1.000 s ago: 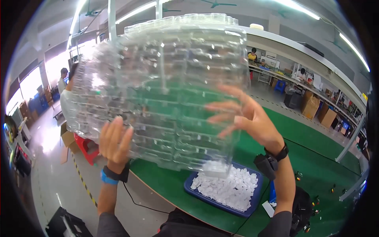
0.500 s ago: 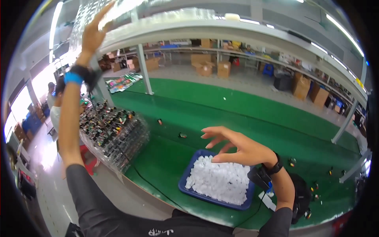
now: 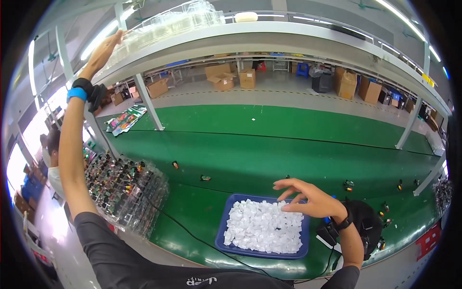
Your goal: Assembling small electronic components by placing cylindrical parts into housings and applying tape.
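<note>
Evidently, the left hand (image 3: 103, 52) is raised to the near left end of the overhead shelf (image 3: 284, 32), with its fingers extended and held close together against the clear plastic trays (image 3: 178, 21). Whether the edge of the trays is pinched or merely touched cannot be told. The right hand (image 3: 310, 198) is held above the right rear part of the blue tray (image 3: 219, 232); its fingers are curved and spread from the thumb, and nothing is gripped.

The clear plastic trays are supported on the shelf, to the left of a white rounded object (image 3: 246, 17). From this position, the placing of the trays is judged to be nearly complete; only the release by the left hand is not yet done. The blue tray is set on the green bench (image 3: 192, 192) and is well filled with small white pieces (image 3: 264, 229). No white piece is held, so no handling of the pieces is judged to be under way.

To the left of the blue tray, a stack of component-filled clear trays (image 3: 127, 188) is positioned at the bench edge; its upper layer is densely loaded. A black cable (image 3: 190, 233) is routed between the stack and the blue tray. Small wired components (image 3: 205, 178) are scattered behind the blue tray, and a black bag-like item (image 3: 366, 224) is located to its right. Whether the loading of the stack is finished cannot be determined.
</note>
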`<state>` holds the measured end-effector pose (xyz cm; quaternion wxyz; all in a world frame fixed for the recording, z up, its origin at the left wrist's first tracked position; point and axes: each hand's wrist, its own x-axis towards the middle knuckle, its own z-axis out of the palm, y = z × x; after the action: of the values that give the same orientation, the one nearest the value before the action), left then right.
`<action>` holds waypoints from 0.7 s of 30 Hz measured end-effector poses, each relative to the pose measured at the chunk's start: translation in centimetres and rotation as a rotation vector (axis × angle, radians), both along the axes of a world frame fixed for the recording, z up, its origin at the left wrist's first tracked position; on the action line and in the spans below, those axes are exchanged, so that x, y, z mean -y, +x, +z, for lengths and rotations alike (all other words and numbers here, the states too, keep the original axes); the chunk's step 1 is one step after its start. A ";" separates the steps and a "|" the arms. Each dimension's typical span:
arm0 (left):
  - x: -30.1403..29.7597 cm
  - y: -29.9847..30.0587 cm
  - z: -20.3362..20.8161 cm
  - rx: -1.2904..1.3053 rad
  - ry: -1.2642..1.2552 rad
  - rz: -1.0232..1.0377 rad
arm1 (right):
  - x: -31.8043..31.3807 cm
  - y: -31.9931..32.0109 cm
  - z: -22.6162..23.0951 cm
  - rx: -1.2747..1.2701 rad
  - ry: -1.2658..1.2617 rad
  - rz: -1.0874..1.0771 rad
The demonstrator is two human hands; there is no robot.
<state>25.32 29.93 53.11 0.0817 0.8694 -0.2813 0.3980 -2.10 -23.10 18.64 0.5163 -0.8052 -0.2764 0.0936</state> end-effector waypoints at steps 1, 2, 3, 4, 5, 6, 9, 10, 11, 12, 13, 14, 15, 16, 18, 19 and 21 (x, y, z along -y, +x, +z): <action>-0.1 0.1 -0.5 -0.029 -0.049 -0.008 | 0.0 -0.1 0.0 -0.016 -0.001 0.002; -0.3 0.3 -0.5 -0.049 -0.095 -0.017 | -0.1 0.1 -0.1 -0.023 0.002 0.003; -0.3 0.5 -0.6 -0.070 -0.141 -0.028 | -0.4 0.2 -0.3 -0.018 0.002 0.003; -0.7 0.9 -0.5 -0.090 -0.184 -0.032 | -0.9 0.5 -0.5 -0.026 0.008 0.015; -2.0 1.8 -0.2 -0.084 -0.182 -0.027 | -1.3 0.8 -0.8 -0.035 0.015 0.027; -3.8 2.9 0.4 -0.052 -0.163 -0.053 | -1.6 1.3 -1.1 -0.046 0.022 0.039; -4.0 4.2 -0.1 -0.019 -0.136 -0.127 | -1.3 2.3 -2.4 -0.063 0.033 0.036; -4.3 4.5 -0.4 0.028 -0.202 -0.148 | -1.3 2.5 -2.8 -0.069 0.039 0.041; -4.7 4.6 -0.6 0.076 -0.268 -0.168 | -1.3 2.7 -2.9 -0.076 0.039 0.043; -4.1 4.3 -1.0 0.123 -0.336 -0.189 | -1.2 2.9 -3.0 -0.082 0.040 0.040; -3.4 4.0 -1.4 0.116 -0.337 -0.187 | -1.1 3.1 -3.1 -0.088 0.040 0.037; -3.1 3.5 -1.7 0.134 -0.308 -0.159 | -1.2 3.4 -3.3 -0.093 0.042 0.044; -2.7 2.9 -1.9 0.152 -0.279 -0.131 | -1.3 3.6 -3.5 -0.099 0.044 0.053; -2.3 2.3 -2.1 0.169 -0.249 -0.104 | -1.4 3.7 -3.6 -0.107 0.051 0.054; -1.7 1.4 -2.3 0.210 -0.191 -0.055 | -1.4 3.8 -3.7 -0.118 0.062 0.054; -1.4 1.1 -2.3 0.231 -0.162 -0.034 | -1.5 3.9 -3.9 -0.120 0.062 0.058; -1.5 1.2 -2.4 0.249 -0.134 -0.015 | -1.7 4.2 -4.4 -0.131 0.086 0.073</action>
<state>26.54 31.42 50.74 0.1070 0.8038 -0.2683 0.5201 2.06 -21.39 14.23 0.5636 -0.7637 -0.2750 0.1529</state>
